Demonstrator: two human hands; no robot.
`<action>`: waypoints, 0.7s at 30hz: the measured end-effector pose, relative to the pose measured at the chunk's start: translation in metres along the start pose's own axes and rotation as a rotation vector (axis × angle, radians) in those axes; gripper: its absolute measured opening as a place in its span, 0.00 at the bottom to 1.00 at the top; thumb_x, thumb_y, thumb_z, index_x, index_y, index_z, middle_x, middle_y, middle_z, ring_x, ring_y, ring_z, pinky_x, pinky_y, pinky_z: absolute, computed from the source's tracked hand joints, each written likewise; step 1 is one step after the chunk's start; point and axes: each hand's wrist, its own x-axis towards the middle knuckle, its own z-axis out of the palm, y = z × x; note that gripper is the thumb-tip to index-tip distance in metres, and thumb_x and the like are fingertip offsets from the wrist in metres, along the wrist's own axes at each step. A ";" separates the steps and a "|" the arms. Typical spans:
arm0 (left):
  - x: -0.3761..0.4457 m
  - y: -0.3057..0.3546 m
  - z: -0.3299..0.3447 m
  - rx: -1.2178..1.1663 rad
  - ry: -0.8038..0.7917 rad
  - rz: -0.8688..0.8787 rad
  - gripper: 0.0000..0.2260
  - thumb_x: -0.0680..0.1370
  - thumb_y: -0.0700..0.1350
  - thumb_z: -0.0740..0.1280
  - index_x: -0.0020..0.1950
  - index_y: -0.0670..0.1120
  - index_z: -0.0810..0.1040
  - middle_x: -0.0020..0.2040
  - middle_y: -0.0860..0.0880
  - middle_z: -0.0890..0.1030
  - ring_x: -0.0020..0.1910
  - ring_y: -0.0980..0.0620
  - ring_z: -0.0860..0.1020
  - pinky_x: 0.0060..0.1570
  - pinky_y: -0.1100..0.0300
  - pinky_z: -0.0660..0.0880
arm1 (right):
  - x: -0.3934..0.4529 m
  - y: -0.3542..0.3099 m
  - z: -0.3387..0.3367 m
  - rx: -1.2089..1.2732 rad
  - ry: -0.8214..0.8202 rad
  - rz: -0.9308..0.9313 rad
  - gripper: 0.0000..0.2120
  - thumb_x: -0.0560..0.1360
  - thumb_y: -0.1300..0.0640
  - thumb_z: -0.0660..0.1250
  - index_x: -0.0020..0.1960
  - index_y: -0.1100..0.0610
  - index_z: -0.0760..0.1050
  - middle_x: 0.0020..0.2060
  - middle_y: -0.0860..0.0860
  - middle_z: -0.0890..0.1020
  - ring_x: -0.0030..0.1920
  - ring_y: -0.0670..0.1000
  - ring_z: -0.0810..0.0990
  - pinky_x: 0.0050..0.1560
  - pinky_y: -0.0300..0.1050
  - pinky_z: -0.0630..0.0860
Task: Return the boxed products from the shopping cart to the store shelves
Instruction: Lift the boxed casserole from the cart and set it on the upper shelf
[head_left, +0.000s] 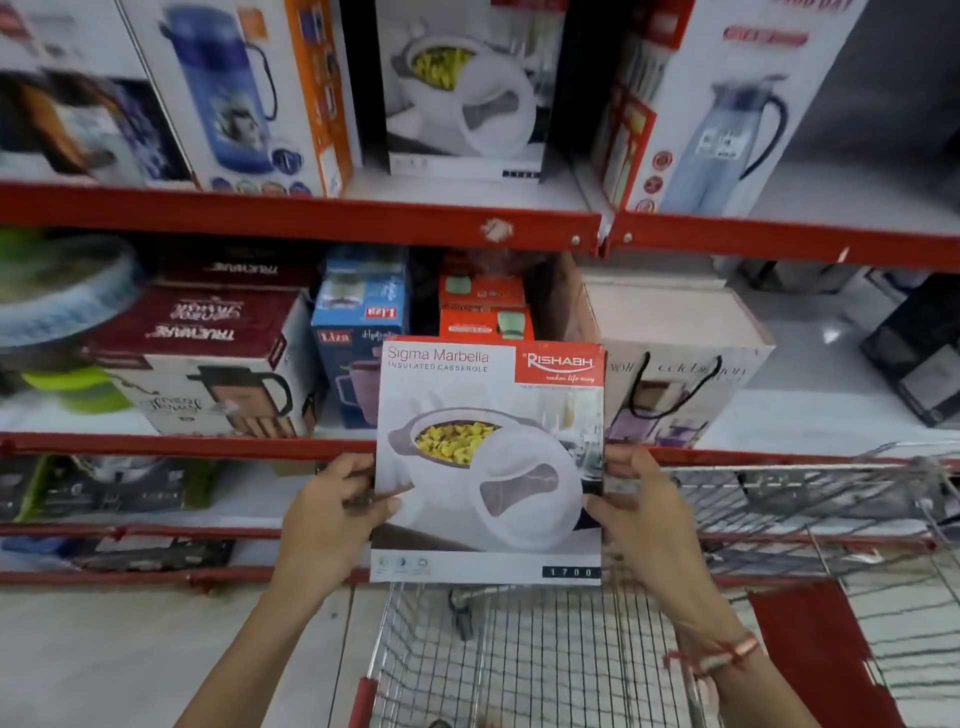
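Note:
A white casserole box (488, 462) with a red logo corner, printed "Sigma Marbella Insulated Casserole", is held upright above the wire shopping cart (519, 654). My left hand (332, 514) grips its left edge and my right hand (639, 509) grips its right edge. The box is in front of the middle red shelf (208, 444). A matching casserole box (462, 88) stands on the upper red shelf (311, 218), straight above. The cart basket below the box shows only bare wire.
Boxed flasks and jugs fill the shelves: a blue flask box (234, 98), a jug box (727, 109), a maroon-topped box (218, 358), a blue Liza box (358, 332), orange boxes (483, 306) and a box with cord handles (675, 364). The far right of the shelves holds fewer boxes.

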 end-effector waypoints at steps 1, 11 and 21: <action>0.005 0.009 -0.004 -0.016 0.016 0.036 0.17 0.69 0.37 0.74 0.49 0.55 0.75 0.48 0.50 0.85 0.47 0.50 0.82 0.50 0.46 0.80 | 0.005 -0.009 -0.003 0.005 0.033 -0.035 0.20 0.70 0.62 0.73 0.58 0.49 0.72 0.51 0.44 0.81 0.45 0.42 0.82 0.43 0.43 0.82; 0.072 0.105 -0.041 -0.246 0.188 0.356 0.18 0.68 0.34 0.73 0.53 0.50 0.76 0.48 0.51 0.84 0.44 0.58 0.83 0.47 0.58 0.80 | 0.068 -0.117 -0.034 0.181 0.255 -0.386 0.19 0.71 0.62 0.73 0.55 0.46 0.72 0.50 0.39 0.80 0.49 0.42 0.81 0.42 0.37 0.79; 0.159 0.211 -0.081 -0.152 0.363 0.556 0.13 0.71 0.37 0.72 0.53 0.47 0.76 0.51 0.49 0.82 0.47 0.57 0.80 0.47 0.56 0.80 | 0.165 -0.223 -0.048 0.191 0.321 -0.579 0.12 0.70 0.65 0.72 0.47 0.50 0.78 0.51 0.46 0.79 0.48 0.45 0.82 0.43 0.28 0.76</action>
